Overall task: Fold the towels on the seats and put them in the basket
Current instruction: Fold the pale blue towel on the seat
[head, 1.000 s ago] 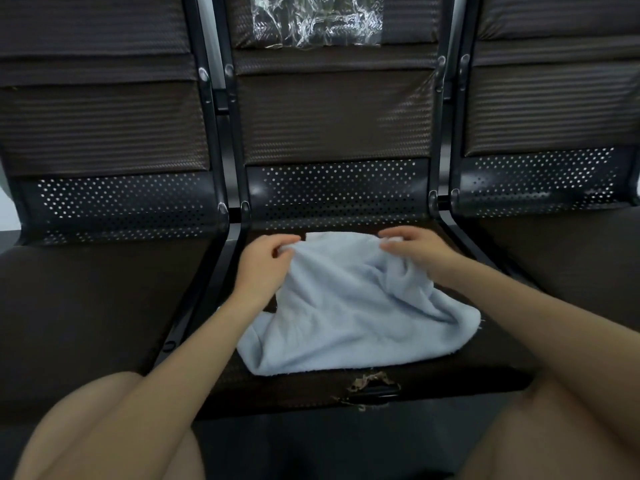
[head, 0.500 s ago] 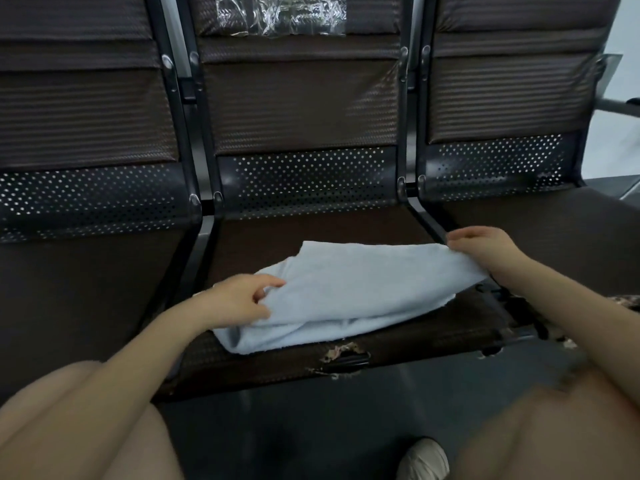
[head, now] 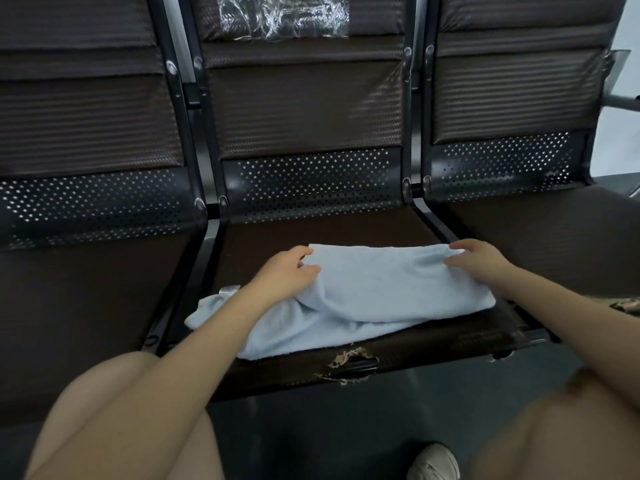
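A pale blue towel (head: 374, 292) lies on the middle seat (head: 346, 230) of a dark brown bench, with its top layer folded over toward the seat's front edge. My left hand (head: 287, 271) pinches the towel's far left corner between thumb and fingers. At the far right corner, my right hand (head: 474, 259) grips the folded edge. A rumpled part of the towel (head: 207, 311) spreads out under my left forearm at the left. No basket is in view.
Bare brown seats stand to the left (head: 76, 306) and right (head: 561, 237). Crinkled clear plastic (head: 284, 15) is taped to the middle backrest. The seat's front edge is torn (head: 349, 362). My knees and a white shoe (head: 433, 462) are below.
Both hands have carried the towel's far edge: first pulled wide apart and toward me, then set down as a folded layer. My left hand moved back up to the far left corner.
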Tool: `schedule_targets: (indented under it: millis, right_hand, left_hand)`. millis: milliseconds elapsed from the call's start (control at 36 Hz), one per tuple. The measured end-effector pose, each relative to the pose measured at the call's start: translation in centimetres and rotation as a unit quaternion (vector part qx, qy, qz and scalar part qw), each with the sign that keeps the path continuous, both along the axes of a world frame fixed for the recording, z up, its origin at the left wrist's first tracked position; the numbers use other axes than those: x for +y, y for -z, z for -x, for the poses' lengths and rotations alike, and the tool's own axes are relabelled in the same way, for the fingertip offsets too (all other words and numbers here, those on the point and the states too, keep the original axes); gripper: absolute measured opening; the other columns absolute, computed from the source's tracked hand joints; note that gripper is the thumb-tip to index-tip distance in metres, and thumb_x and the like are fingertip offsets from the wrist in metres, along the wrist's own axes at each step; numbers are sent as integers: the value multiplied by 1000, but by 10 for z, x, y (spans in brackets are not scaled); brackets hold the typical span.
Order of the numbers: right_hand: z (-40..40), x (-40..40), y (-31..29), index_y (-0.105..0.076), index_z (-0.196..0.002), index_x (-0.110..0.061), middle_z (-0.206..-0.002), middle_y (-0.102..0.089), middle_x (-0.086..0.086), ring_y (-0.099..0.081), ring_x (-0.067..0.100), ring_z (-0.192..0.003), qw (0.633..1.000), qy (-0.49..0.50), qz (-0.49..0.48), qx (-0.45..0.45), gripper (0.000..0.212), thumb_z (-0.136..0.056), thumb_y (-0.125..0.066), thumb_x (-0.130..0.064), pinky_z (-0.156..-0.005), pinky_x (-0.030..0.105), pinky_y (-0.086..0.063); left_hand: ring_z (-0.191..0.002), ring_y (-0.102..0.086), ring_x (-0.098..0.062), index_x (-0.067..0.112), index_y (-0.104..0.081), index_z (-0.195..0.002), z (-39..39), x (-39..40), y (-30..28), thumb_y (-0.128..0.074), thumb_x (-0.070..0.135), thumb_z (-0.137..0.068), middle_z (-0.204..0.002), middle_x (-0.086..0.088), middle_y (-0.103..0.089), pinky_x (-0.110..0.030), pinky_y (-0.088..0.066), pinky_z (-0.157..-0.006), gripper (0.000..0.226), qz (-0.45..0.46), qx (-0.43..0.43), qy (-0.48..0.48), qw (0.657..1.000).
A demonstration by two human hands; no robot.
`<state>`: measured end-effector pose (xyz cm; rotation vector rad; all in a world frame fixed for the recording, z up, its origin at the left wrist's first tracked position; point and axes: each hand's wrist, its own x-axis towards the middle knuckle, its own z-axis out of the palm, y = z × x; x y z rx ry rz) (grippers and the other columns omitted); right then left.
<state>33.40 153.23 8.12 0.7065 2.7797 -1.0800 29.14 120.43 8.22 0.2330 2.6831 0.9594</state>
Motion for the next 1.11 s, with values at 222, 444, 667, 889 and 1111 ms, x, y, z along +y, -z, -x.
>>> schedule_targets:
  millis: [222,444,667,889,1111]
  right_hand:
    - [10,-17,7,-60,-123,-20,-123,-60,5,-58,22,-100,986,-118,-120,-15,30,-93,-57,-19,-82,32,-48]
    - [19,-16,14,-62,-121,-23,-135,-54,1,-54,20,-115,978,-164,-123,-29,32,-89,-64,-23,-88,27,-43]
    - [26,-27,13,-64,-118,-20,-129,-55,-1,-51,18,-117,978,-188,-76,-37,29,-89,-65,-19,-87,22,-37]
    - [29,-50,5,-71,-104,-22,-108,-63,-7,-56,7,-97,976,-210,6,-52,16,-89,-64,-22,-81,22,-43]
    - [30,-68,-4,-71,-107,-23,-100,-59,-10,-54,2,-90,979,-202,24,-16,21,-91,-59,-18,-70,14,-39]
  left_hand:
    - [-114,-54,-21,26,-61,-121,14,22,10,-35,27,-97,-118,3,-62,-41,-40,-104,35,-128,18,-127,983]
    - [-113,-53,-19,17,-48,-136,23,23,29,-46,58,-92,-128,-1,-56,-33,-42,-85,60,-29,-41,-106,993]
    - [-108,-58,-23,28,-40,-143,18,27,36,-58,35,-90,-128,-5,-59,-31,-46,-82,57,79,11,14,997]
    - [-92,-60,-20,24,-58,-111,7,27,32,-49,42,-91,-103,0,-64,-36,-50,-77,28,93,3,65,993]
    - [-104,-61,-22,38,-41,-141,-2,29,36,-58,25,-91,-122,-5,-61,-37,-51,-89,55,-71,-26,4,997]
